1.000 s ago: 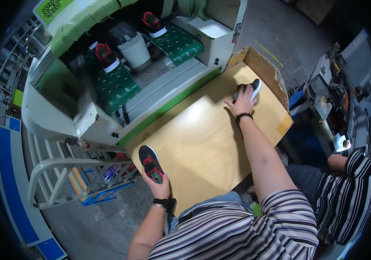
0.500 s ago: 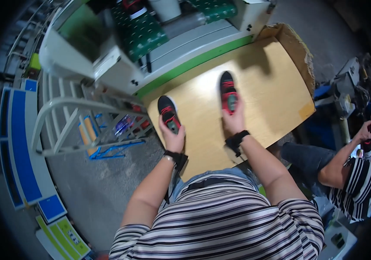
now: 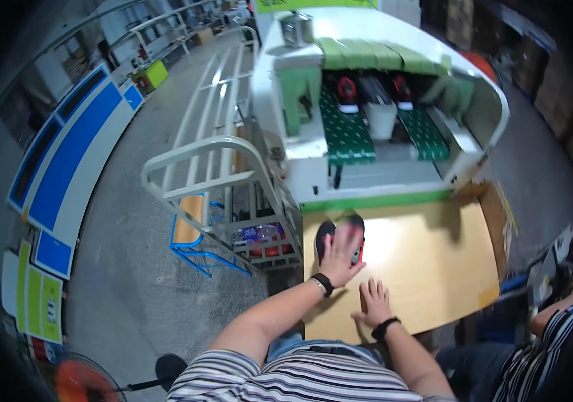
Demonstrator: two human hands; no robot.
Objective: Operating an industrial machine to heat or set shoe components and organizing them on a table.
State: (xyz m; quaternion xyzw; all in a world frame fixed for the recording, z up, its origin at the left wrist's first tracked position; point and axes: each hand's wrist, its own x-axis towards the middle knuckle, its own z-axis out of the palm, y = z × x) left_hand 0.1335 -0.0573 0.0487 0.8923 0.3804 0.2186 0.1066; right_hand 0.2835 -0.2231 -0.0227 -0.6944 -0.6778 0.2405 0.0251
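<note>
Two black-and-red sneakers lie side by side at the left of the light wooden board (image 3: pixel 427 254): the left sneaker (image 3: pixel 321 242) and the right sneaker (image 3: pixel 355 223). Across them reaches my left hand (image 3: pixel 340 258), its fingers stretched out and a little blurred. It covers much of both shoes, and I cannot tell whether it touches them. My right hand (image 3: pixel 375 305) is apart from the shoes, over the front part of the board. Its fingers are spread and hold nothing.
Beyond the board stands a white-and-green machine with two green dotted belts (image 3: pixel 348 142); a sneaker (image 3: pixel 347 94) rides on each. Between them is a white bin (image 3: pixel 382 120). A metal rack (image 3: pixel 199 161) and stool (image 3: pixel 189 220) stand left. A co-worker's arm (image 3: pixel 558 305) shows right.
The two sneakers, earlier held apart, one in each hand, now lie together at the board's left. My right hand has let go and drawn back. The view has tilted up toward the machine.
</note>
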